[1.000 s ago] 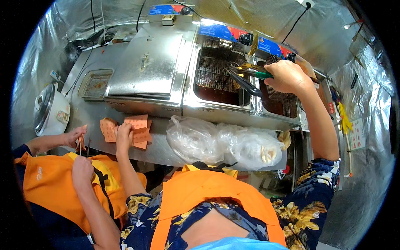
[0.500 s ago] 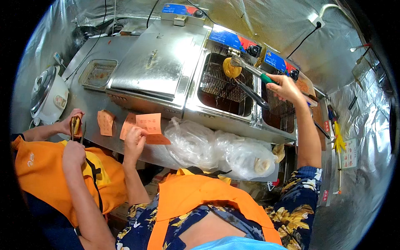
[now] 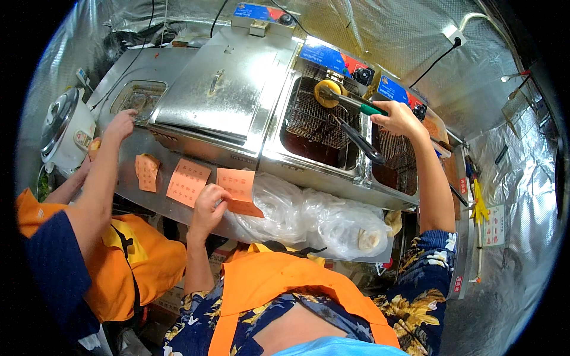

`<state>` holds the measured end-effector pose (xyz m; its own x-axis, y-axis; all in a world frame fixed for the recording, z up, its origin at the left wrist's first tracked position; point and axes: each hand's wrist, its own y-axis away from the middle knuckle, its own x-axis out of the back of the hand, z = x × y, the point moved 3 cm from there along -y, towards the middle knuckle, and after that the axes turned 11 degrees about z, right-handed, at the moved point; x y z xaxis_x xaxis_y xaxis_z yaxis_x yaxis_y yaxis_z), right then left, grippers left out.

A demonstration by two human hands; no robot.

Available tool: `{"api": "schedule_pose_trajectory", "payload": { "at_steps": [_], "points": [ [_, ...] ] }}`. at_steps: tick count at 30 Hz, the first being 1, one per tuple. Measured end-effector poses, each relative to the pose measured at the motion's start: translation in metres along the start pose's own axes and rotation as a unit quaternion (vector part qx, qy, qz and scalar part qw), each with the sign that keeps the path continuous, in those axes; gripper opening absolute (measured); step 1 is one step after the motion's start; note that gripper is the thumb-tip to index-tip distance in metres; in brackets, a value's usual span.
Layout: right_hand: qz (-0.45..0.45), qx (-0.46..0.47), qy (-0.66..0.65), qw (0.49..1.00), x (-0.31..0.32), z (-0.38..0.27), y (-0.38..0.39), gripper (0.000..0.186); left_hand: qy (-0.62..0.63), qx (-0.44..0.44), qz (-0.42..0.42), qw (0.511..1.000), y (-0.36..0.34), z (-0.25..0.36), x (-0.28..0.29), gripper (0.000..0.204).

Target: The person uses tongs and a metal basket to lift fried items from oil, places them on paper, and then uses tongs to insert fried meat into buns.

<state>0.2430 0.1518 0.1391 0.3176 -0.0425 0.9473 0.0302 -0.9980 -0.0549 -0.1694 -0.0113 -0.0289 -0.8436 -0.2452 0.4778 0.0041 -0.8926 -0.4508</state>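
"Pinching: left hand (image 3: pixel 209 206), fingers narrow on the left side of a folded orange paper sleeve (image 3: pixel 237 185), near the front edge of the steel bench (image 3: pixel 133 178)."

"Beside it?"

"Crumpled clear plastic bags (image 3: pixel 341 224), rightward along that edge."

"Right hand (image 3: pixel 399 117)?"

"Wrapped round green-gripped metal tongs (image 3: pixel 357 103). Tips hold a round golden-brown pastry (image 3: pixel 324 95) above a dark wire basket (image 3: pixel 310 117), toward the back edge of the steel fryer (image 3: pixel 303 171)."

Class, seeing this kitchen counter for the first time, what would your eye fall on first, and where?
First, the round golden food in the green-handled tongs, which the right hand holds above a wire fryer basket. Next, the bright orange paper pinched in the left hand, at the left end of the plastic bags.
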Motion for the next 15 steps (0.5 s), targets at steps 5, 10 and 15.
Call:
{"api": "schedule_pose_trajectory", "payload": {
  "at_steps": [5,10,15],
  "points": [
    [-0.007,0.024,0.055,0.998,0.015,-0.01,-0.006,0.043,0.002,0.003,0.002,1.0,0.002,0.002,-0.005,0.013],
    [-0.038,0.04,0.063,0.997,0.018,0.012,0.0,0.044,0.001,0.007,0.012,1.0,0.01,-0.002,-0.007,0.012],
    [-0.046,0.039,0.095,0.994,0.019,0.003,0.004,0.043,0.003,0.001,0.006,1.0,0.009,0.003,-0.011,0.012]
  ]
}}
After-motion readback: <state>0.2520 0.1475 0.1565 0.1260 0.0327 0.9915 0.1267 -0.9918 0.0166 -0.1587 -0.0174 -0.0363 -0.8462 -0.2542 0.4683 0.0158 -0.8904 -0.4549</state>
